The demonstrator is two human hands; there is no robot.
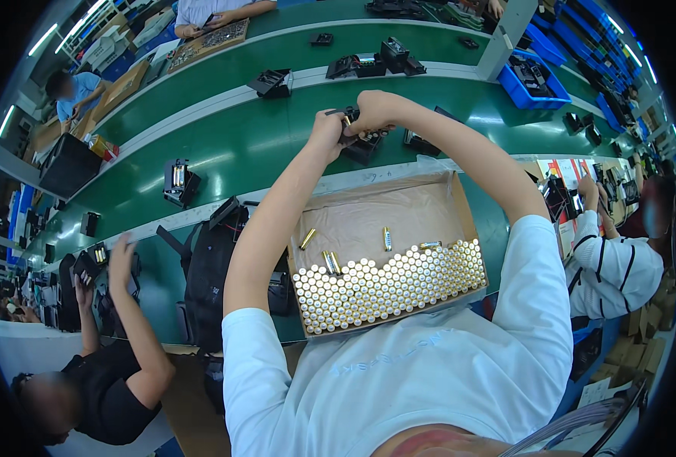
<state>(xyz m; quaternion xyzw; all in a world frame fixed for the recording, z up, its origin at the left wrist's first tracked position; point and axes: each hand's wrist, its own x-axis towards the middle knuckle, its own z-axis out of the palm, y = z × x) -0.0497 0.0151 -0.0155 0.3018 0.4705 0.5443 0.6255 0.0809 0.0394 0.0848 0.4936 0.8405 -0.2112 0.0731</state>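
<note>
Both my arms stretch forward over a shallow cardboard box (460,209) to the green bench. My left hand (327,131) grips a small black plastic device (362,152) by its left side. Close against it, my right hand (376,111) is closed, its fingertips at the device. Gold-and-black batteries (376,135) show beneath my right palm, and another battery (347,120) shows between the hands. My fingers partly cover the device. In the box, many upright batteries (384,289) stand packed in rows at the near side. Several loose ones, such as this battery (387,239), lie on the brown lining.
A black device with batteries (179,181) sits on the bench at left. More black devices (273,82) line the far ledge. At upper right is a blue bin (532,80). A black backpack (205,282) lies left of the box. Co-workers (102,388) work on both sides.
</note>
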